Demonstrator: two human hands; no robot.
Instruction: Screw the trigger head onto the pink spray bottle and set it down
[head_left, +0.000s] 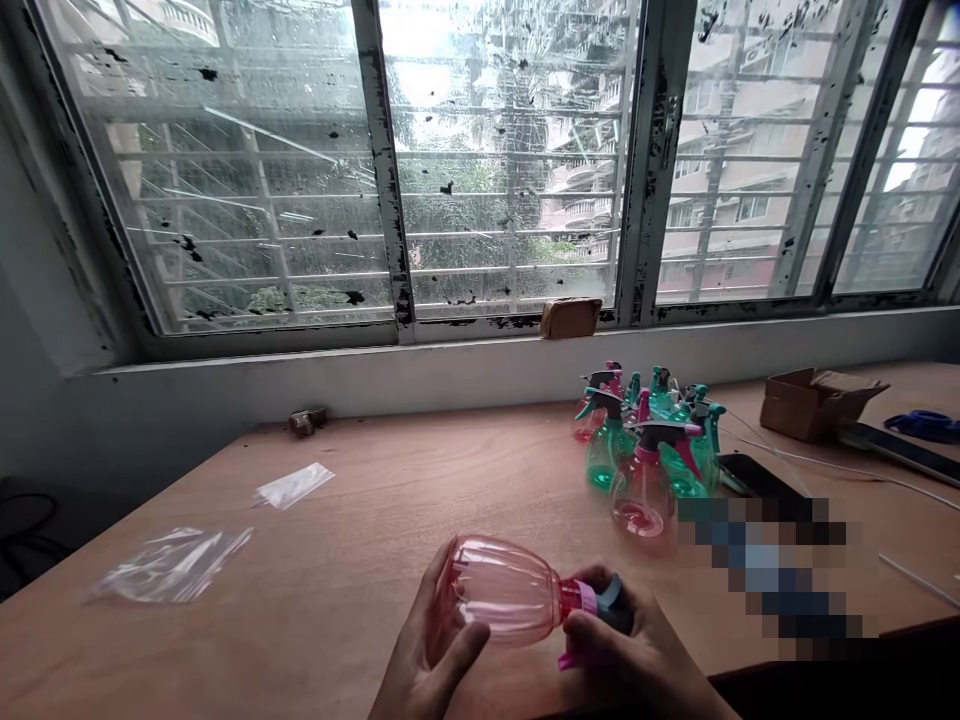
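Note:
A pink see-through spray bottle (514, 590) lies sideways in the air between my two hands, low in the middle of the head view. My left hand (442, 640) is closed round its base end, thumb along the near side. At the other end, my right hand (630, 635) grips the pink collar and the dark spray head, with the pink trigger pointing down. Part of the spray head is hidden by my fingers. Beyond my right hand stands another pink spray bottle (643, 500), in front of a group of several green and pink ones.
Two clear plastic bags (176, 565) lie on the left of the wooden table (360, 590). To the right are a black phone (769, 485), an open cardboard box (810, 405), a blue coil (924, 425) and white cables. A brown block (571, 318) rests on the window sill.

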